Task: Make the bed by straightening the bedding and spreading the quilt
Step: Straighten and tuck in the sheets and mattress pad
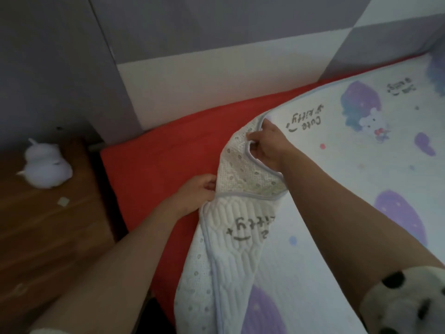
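A white quilt (337, 189) with purple blobs, cartoon figures and dark lettering lies across the bed. Its near-left corner is folded over, showing a dotted underside (243, 174). My right hand (267, 148) pinches the grey-piped edge of that folded corner. My left hand (195, 194) grips the quilt's edge lower down, at the fold. Under the quilt a red sheet (163, 160) covers the mattress and shows along the left and far side.
A wooden bedside table (48, 225) stands left of the bed with a small white figurine (45, 165) on it. Grey and white padded wall panels (216, 75) rise behind the bed. A dotted sleeve (404, 302) shows at the lower right.
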### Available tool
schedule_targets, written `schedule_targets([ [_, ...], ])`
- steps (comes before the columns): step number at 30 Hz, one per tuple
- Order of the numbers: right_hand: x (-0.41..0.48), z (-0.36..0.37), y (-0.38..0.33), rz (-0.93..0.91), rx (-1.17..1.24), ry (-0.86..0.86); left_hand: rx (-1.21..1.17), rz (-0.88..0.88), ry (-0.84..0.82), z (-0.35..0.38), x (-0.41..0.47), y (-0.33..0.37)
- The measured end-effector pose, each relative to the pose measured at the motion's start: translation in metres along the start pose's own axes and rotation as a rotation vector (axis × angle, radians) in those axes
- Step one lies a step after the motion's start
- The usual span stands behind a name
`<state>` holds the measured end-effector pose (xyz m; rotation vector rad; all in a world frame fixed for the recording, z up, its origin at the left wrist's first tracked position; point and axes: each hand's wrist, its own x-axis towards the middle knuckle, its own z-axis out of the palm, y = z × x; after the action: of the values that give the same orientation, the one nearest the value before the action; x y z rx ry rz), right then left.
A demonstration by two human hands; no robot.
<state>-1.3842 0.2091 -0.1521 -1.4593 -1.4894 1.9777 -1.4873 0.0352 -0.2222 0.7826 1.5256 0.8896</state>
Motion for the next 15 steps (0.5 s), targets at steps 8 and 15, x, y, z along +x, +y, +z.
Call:
schedule_targets([
  [8, 0.020, 0.030, 0.004, 0.019, 0.067, 0.023, 0.436, 0.040, 0.275, -0.036, -0.006, -0.022],
  [15, 0.028, 0.051, 0.002, 0.029, 0.127, -0.030, 0.765, -0.114, 0.824, -0.106, -0.023, -0.018],
])
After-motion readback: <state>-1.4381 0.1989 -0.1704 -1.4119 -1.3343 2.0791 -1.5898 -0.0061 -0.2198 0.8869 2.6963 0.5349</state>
